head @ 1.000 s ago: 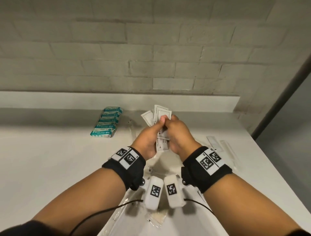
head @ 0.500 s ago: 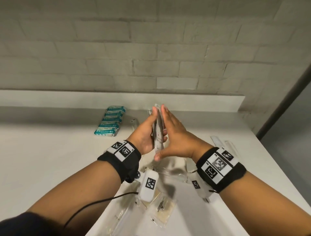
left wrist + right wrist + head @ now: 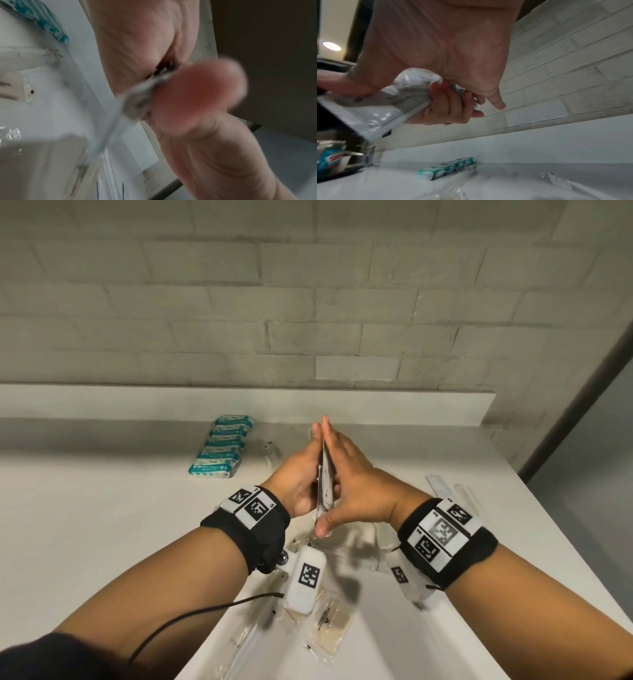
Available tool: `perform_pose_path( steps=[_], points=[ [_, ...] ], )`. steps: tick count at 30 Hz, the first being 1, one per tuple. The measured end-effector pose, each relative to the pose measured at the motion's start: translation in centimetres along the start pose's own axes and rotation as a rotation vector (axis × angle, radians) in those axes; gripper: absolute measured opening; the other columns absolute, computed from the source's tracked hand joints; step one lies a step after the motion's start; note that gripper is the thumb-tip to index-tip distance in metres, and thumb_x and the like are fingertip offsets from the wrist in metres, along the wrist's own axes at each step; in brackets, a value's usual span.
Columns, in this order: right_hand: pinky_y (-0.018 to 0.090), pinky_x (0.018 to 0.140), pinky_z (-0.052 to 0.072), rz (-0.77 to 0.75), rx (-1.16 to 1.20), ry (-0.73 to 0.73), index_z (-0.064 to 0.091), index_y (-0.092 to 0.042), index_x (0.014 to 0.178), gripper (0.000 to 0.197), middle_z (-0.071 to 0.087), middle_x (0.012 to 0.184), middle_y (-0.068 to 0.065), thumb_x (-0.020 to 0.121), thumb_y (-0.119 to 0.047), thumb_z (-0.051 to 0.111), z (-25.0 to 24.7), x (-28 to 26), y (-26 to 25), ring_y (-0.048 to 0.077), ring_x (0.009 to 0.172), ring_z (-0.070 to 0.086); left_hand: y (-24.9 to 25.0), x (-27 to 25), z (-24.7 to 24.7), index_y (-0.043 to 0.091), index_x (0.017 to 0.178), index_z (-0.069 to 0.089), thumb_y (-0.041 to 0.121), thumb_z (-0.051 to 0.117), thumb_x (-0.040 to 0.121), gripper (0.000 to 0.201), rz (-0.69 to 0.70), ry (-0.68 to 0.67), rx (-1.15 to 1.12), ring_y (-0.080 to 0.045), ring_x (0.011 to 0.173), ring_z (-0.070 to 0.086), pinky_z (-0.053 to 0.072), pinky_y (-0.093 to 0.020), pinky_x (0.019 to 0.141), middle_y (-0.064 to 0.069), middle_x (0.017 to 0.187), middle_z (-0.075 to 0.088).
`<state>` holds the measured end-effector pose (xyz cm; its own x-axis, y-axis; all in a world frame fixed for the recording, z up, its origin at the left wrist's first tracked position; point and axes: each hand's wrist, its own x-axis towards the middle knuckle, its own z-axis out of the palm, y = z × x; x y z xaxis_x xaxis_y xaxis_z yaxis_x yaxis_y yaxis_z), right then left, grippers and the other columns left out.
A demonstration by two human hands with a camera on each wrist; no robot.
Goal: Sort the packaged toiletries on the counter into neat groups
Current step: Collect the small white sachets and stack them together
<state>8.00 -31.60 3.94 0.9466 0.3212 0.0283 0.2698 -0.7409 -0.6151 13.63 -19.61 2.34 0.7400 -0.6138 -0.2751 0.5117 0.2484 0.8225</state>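
Note:
A stack of white sachets (image 3: pixel 325 474) stands on edge between my two hands, above the white counter (image 3: pixel 102 525). My left hand (image 3: pixel 298 477) holds the stack from the left; in the right wrist view its fingers (image 3: pixel 447 108) curl round the far edge of the sachets (image 3: pixel 373 108). My right hand (image 3: pixel 352 474) lies flat against the stack's right face with straight fingers, its thumb at the bottom edge. A neat row of teal packets (image 3: pixel 222 446) lies at the back left of the hands, and shows in the right wrist view as teal packets (image 3: pixel 447 167).
Clear packets (image 3: pixel 329 628) with small items lie on the glossy white surface under my wrists. Long clear packets (image 3: pixel 442 491) lie at the right near the counter's edge. A blue and red package (image 3: pixel 329 157) is at the left. A brick wall (image 3: pixel 308 320) backs the counter.
A second ago both hands gripped a fanned bunch of sachets. The bunch is now squared into a stack turned edge-on, and my right hand has flattened against it.

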Motion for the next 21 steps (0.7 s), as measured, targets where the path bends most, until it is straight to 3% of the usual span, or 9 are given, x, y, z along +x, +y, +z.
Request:
perform_pose_path(
  steps=[1,2,4,8,11,16,18,20,21],
  points=[
    [0.052,0.119,0.015,-0.006,-0.014,0.007,-0.043,-0.055,0.125,0.154,-0.010,0.160,-0.007,0.044,-0.056,0.087,0.4,-0.1,-0.1,0.017,0.148,-0.006,0.0,0.0,0.1,0.008,0.108,0.067,0.078,0.045,0.075,0.081,-0.013,0.001,-0.026,-0.037,0.112,0.061,0.046,-0.048,0.102,-0.026,0.122,0.060],
    [0.050,0.119,0.017,-0.005,-0.015,0.014,-0.042,-0.054,0.127,0.152,-0.008,0.160,-0.007,0.048,-0.056,0.087,0.6,-0.1,-0.2,0.017,0.148,-0.004,0.1,-0.1,0.3,0.009,0.098,0.068,0.077,0.041,0.078,0.076,-0.025,-0.008,-0.045,-0.035,0.107,0.064,0.047,-0.047,0.102,-0.023,0.111,0.065],
    [0.043,0.117,0.026,0.012,0.015,0.034,-0.037,-0.050,0.134,0.147,0.004,0.157,-0.007,0.055,-0.052,0.087,0.6,-0.1,-0.2,0.017,0.146,0.009,0.1,-0.3,0.4,0.010,0.090,0.065,0.077,0.033,0.081,0.074,-0.032,-0.070,-0.088,-0.028,0.087,0.068,0.055,-0.038,0.087,-0.016,0.089,0.066],
    [0.037,0.114,0.030,0.031,0.120,0.104,-0.015,-0.045,0.148,0.139,0.018,0.150,-0.004,0.055,-0.048,0.089,0.0,0.2,0.5,0.015,0.141,0.021,0.2,-0.9,0.0,0.007,0.111,0.060,0.075,0.051,0.071,0.079,-0.014,-0.166,-0.076,-0.027,0.091,0.066,0.056,-0.038,0.083,-0.016,0.097,0.062],
    [0.038,0.117,0.027,0.028,0.191,0.088,-0.012,-0.043,0.148,0.142,0.010,0.154,-0.009,0.052,-0.041,0.092,0.0,0.6,0.9,0.012,0.145,0.012,0.2,-0.7,-0.1,0.009,0.106,0.064,0.055,0.064,0.074,0.056,-0.034,-0.155,-0.029,-0.018,0.071,0.067,0.058,-0.029,0.062,-0.009,0.082,0.065],
    [0.048,0.120,0.014,0.004,0.148,0.092,-0.037,-0.054,0.130,0.155,-0.021,0.157,-0.016,0.043,-0.050,0.091,0.8,-0.4,1.3,0.010,0.146,-0.016,0.3,0.0,0.1,0.015,0.114,0.055,0.058,0.063,0.076,0.058,-0.004,-0.038,-0.047,-0.009,0.048,0.050,0.043,-0.018,0.039,-0.005,0.074,0.049],
    [0.049,0.121,0.005,-0.044,0.006,0.134,-0.038,-0.050,0.131,0.152,-0.029,0.156,-0.011,0.046,-0.056,0.087,1.3,-1.3,1.3,0.008,0.144,-0.024,0.6,0.3,0.0,0.015,0.109,0.056,0.058,0.059,0.080,0.052,0.037,0.027,-0.115,-0.010,0.053,0.048,0.044,-0.019,0.045,-0.003,0.074,0.049],
    [0.053,0.119,0.000,-0.131,-0.143,0.194,-0.030,-0.043,0.141,0.144,-0.029,0.157,-0.006,0.053,-0.062,0.082,1.9,-1.8,1.2,0.010,0.145,-0.023,1.1,0.2,0.0,0.012,0.100,0.058,0.063,0.060,0.078,0.056,0.069,0.045,-0.163,-0.019,0.070,0.053,0.047,-0.025,0.073,-0.005,0.077,0.051],
    [0.055,0.119,0.000,-0.166,-0.189,0.213,-0.021,-0.040,0.146,0.137,-0.025,0.158,-0.004,0.057,-0.061,0.080,2.0,-1.9,1.2,0.012,0.146,-0.020,1.2,0.1,-0.1,0.009,0.094,0.058,0.065,0.059,0.078,0.059,0.082,0.036,-0.183,-0.022,0.077,0.058,0.043,-0.029,0.089,-0.007,0.077,0.056]
  ],
)
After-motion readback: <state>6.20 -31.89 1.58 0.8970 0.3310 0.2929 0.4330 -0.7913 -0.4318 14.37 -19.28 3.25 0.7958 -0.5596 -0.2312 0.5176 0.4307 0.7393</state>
